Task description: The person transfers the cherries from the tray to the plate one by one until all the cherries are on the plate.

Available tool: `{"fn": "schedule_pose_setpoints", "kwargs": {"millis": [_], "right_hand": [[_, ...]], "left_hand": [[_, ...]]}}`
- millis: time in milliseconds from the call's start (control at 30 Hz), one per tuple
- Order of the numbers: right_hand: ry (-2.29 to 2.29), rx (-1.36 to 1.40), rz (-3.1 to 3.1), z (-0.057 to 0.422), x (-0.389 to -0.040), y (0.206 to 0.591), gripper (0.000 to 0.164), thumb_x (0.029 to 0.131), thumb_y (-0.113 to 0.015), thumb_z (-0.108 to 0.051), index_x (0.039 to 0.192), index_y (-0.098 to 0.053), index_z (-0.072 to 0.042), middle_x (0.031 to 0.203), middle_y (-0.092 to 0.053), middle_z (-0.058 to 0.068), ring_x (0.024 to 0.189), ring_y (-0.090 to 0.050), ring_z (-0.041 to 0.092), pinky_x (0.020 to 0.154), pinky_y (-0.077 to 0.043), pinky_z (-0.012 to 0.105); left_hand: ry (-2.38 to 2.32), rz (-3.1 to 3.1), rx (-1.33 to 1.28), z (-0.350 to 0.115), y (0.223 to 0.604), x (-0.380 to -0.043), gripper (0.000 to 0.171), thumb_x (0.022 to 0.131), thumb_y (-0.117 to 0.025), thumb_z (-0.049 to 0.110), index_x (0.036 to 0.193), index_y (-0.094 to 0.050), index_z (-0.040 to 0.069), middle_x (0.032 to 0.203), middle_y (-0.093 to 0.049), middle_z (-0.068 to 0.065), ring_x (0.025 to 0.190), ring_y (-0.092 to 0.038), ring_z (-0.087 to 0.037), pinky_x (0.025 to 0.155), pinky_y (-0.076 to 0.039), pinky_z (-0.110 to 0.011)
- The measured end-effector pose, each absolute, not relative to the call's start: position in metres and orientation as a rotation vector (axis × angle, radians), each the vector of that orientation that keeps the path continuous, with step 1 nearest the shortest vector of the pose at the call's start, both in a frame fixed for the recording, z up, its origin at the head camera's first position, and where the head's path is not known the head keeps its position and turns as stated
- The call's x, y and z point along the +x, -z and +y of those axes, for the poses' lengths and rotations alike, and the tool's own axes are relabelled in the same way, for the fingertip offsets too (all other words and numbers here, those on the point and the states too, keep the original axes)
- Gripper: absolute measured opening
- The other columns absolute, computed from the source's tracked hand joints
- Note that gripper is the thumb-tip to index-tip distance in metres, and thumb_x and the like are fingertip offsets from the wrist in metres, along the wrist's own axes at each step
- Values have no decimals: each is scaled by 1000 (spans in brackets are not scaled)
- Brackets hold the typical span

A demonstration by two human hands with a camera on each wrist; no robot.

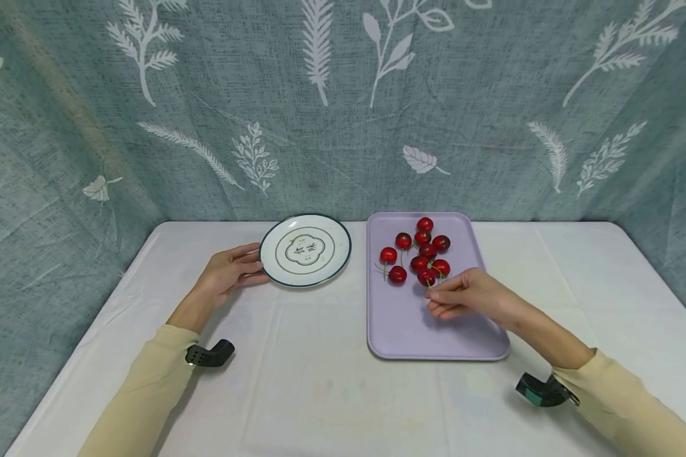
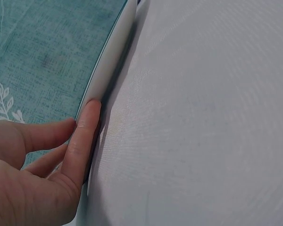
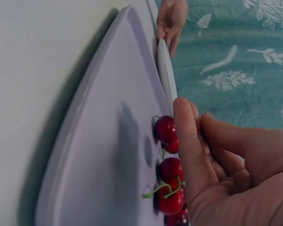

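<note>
My left hand (image 1: 227,274) holds the left edge of a white plate (image 1: 274,260) with a dark rim and a printed centre. In the left wrist view, the thumb lies at the top of the plate's rim (image 2: 111,59) and a finger reaches along its underside. Over the lilac tray (image 1: 397,330), my right hand (image 1: 469,295) pinches the stem of a red cherry (image 1: 426,277) between thumb and finger. That cherry is hidden behind the fingers in the right wrist view, where other cherries (image 3: 170,200) with green stems lie on the tray.
Several more cherries (image 1: 403,240) are grouped on the tray's far half. Plate and tray stand side by side on a white-covered table (image 1: 314,381), with a narrow gap between them. A green leaf-patterned curtain (image 1: 331,158) hangs behind the table and along its sides.
</note>
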State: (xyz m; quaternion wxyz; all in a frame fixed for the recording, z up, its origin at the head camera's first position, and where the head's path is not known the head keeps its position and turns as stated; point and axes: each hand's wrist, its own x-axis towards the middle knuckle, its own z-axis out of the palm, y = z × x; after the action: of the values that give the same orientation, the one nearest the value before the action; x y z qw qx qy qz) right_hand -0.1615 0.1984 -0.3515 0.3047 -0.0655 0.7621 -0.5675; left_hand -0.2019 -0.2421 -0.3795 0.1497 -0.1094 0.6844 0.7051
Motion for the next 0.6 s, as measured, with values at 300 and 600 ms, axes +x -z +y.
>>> {"fn": "schedule_pose_setpoints", "kwargs": {"millis": [300, 600], "right_hand": [[1527, -235, 2116, 167, -177, 351, 30, 95, -63, -5, 116, -64, 17, 93, -73, 19, 78, -72, 14, 77, -64, 33], [1484, -303, 2287, 137, -199, 353, 23, 93, -65, -2, 109, -69, 14, 90, -73, 21, 75, -72, 18, 73, -65, 34]], "left_hand": [[-2033, 1980, -344, -245, 378, -199, 63, 96, -48, -11, 154, -23, -2, 154, -26, -28, 84, -67, -5, 86, -61, -27], [-2035, 1960, -328, -240, 378, -201, 64, 97, -48, -11, 154, -22, -2, 155, -25, -27, 84, -67, -5, 87, -60, -28]]}}
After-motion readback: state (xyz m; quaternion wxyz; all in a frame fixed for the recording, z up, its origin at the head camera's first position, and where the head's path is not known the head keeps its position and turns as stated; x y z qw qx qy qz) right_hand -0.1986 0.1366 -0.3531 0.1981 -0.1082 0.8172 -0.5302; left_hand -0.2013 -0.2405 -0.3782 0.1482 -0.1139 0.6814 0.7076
